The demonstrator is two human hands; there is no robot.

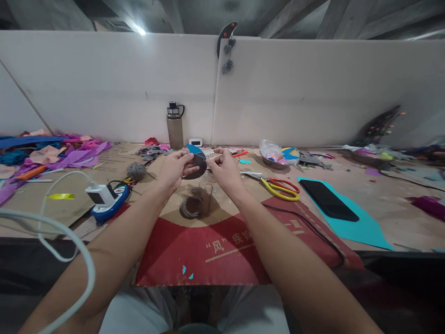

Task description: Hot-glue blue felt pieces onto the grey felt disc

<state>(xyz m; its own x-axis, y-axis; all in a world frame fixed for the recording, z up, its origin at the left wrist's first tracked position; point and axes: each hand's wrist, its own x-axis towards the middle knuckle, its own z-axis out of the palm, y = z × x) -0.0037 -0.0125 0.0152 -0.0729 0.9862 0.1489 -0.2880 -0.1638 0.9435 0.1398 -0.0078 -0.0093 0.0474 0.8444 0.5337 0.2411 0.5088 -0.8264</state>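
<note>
My left hand [174, 169] is closed on the edge of a dark round disc [198, 168] that has a blue section [195, 150] at its top. Close on its right, my right hand [225, 170] pinches at the disc's edge; a thin pale line shows by the fingertips, too fine to identify. Both hands are raised over the table. Below them lies a loose coil of dark cord [191, 206] on a red and brown cardboard sheet [208, 250]. Scissors [280, 186] with red and yellow handles rest to the right of my right hand.
A black phone [328, 199] lies on turquoise sheet [368, 232] at right. On the left are a blue power strip [110, 206] with a white cable, grey yarn ball [136, 171] and colourful scraps [73, 150]. A bottle [174, 127] stands by the white partition [104, 83].
</note>
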